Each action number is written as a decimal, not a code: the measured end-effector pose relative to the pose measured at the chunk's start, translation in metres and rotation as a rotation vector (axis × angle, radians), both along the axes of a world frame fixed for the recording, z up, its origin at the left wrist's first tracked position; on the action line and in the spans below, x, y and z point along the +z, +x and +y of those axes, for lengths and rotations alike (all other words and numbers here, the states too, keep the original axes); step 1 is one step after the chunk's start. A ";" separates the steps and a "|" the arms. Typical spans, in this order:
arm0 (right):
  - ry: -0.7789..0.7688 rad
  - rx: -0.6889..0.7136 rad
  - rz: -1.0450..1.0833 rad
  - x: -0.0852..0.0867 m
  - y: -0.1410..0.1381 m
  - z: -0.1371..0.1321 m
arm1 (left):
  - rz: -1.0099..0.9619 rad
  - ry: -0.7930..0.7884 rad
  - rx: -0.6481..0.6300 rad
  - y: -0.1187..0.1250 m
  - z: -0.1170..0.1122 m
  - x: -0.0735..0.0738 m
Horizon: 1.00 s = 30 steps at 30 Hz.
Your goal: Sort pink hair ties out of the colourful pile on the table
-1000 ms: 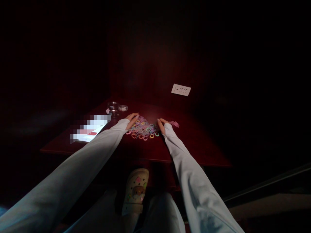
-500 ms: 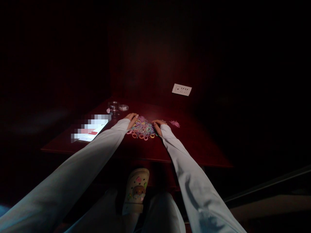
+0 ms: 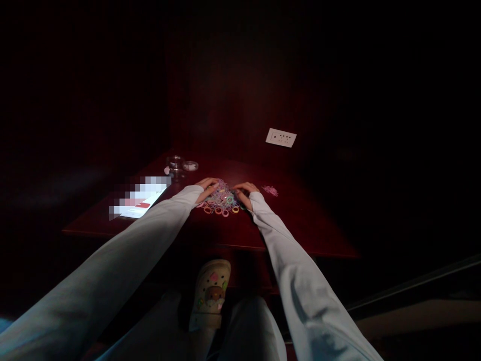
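A heap of small colourful elastic rings [image 3: 222, 199] lies on a dark red wooden table [image 3: 293, 225]. My left hand [image 3: 207, 187] lies on the heap's left side with its fingers stretched flat. On the right side my right hand [image 3: 245, 191] rests with fingers extended over the rings. Both hands press in on the heap from either side. Neither hand visibly grips anything. A small separate cluster of pink rings [image 3: 269, 190] lies just right of my right hand.
A small clear jar [image 3: 175, 165] and its lid [image 3: 190, 166] stand at the table's back left. A white paper [image 3: 138, 200] lies at the left. A white wall socket [image 3: 280, 138] sits on the dark wall behind. My shoe [image 3: 210, 293] shows below the table edge.
Both hands have slid inward towards each other, pushing the spread rings into a tighter heap. The right hand moved left from beside the pink cluster.
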State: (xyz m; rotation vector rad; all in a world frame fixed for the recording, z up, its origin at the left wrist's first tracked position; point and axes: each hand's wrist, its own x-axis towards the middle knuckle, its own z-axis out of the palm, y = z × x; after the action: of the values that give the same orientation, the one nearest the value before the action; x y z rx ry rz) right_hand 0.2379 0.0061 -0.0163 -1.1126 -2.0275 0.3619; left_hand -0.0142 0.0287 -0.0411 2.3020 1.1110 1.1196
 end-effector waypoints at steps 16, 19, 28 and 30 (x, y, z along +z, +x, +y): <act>-0.016 0.066 -0.174 0.003 -0.002 -0.008 | 0.212 0.090 -0.064 -0.005 -0.008 0.012; -0.008 0.017 -0.118 0.002 -0.002 -0.006 | 0.213 0.101 -0.095 -0.007 -0.009 0.012; -0.019 0.006 -0.007 0.008 -0.001 -0.010 | 0.205 0.102 -0.102 -0.006 -0.012 0.015; -0.030 0.028 -0.012 0.010 0.001 -0.011 | 0.210 0.101 -0.102 -0.006 -0.013 0.015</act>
State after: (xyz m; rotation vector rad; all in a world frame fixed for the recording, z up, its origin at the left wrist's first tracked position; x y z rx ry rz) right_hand 0.2387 -0.0046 -0.0063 -1.1082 -2.0561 0.4024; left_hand -0.0203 0.0161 -0.0257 2.5717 1.0161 0.9327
